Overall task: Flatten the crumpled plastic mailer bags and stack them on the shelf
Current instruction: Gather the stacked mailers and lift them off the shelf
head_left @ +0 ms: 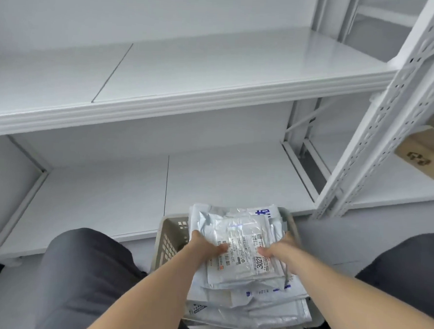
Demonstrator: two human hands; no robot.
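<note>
A pile of white crumpled plastic mailer bags (pixel 242 231) with shipping labels fills a grey plastic basket (pixel 172 235) on the floor between my knees. My left hand (pixel 204 244) grips the left edge of the top bags, thumb on the label. My right hand (pixel 279 248) grips their right edge. More mailers (pixel 253 309) lie lower in the pile toward me. The white metal shelf (pixel 103 203) stands just beyond the basket, its lower board bare.
An upper shelf board (pixel 190 70) juts out above the lower one. A perforated white upright (pixel 378 137) stands at the right. Behind it a cardboard box (pixel 427 155) sits on a neighbouring shelf. My knees (pixel 84 270) flank the basket.
</note>
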